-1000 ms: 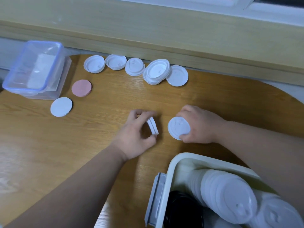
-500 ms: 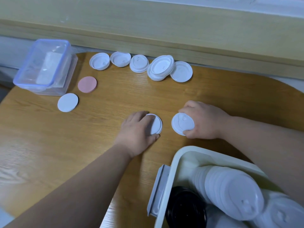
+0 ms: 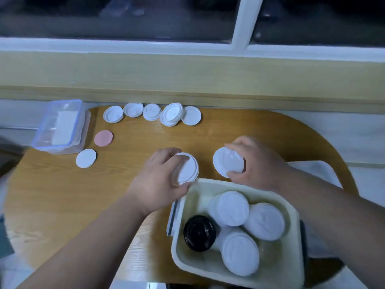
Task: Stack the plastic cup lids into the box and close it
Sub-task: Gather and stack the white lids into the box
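Observation:
My left hand [image 3: 160, 180] grips a white plastic lid [image 3: 187, 168] just above the far left corner of the cream box [image 3: 291, 207]. My right hand [image 3: 256, 163] holds a short stack of white lids [image 3: 228, 162] tilted on edge behind the box. Inside the box lie stacks of white lids [image 3: 233, 208] and a black lid [image 3: 199, 232]. Several more white lids [image 3: 171, 114] sit in a row at the table's far edge.
A clear plastic container [image 3: 60, 126] with a blue rim stands at the far left. A pink disc [image 3: 103, 138] and a white disc [image 3: 86, 158] lie beside it. A grey piece [image 3: 172, 217] leans on the box's left side. A wooden ledge and window run behind the table.
My left hand lifted its lid off the table and carried it toward the box corner. The view tilted up, showing the window and more of the box. My right hand kept its stack.

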